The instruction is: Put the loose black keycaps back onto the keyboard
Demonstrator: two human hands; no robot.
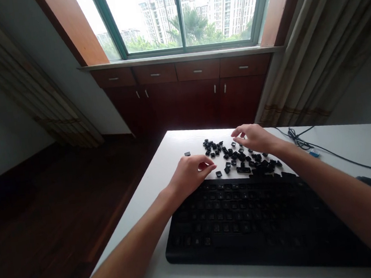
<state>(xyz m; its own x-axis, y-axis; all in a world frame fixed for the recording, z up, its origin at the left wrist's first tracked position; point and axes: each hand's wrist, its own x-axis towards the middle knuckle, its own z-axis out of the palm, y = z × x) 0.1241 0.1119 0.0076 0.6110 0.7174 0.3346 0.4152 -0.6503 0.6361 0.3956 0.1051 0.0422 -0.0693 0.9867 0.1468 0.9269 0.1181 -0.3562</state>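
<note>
A black keyboard [236, 240] lies on the white table, with bare key positions showing across part of it. Behind its far edge, many loose black keycaps [225, 151] are scattered in a pile. My left hand [192, 173] is over the keyboard's far left corner, its thumb and forefinger pinched together close to a loose keycap [219, 174]. Whatever may be between those fingertips is too small to see. My right hand [251, 136] hovers at the far side of the pile, thumb and fingers apart. No keycap shows in it.
A black cable [339, 153] with a blue plug [314, 154] runs along the right of the white table [150, 178]. One flat grey piece [187, 154] lies left of the pile. Dark red cabinets [198, 102] stand under the window beyond the table.
</note>
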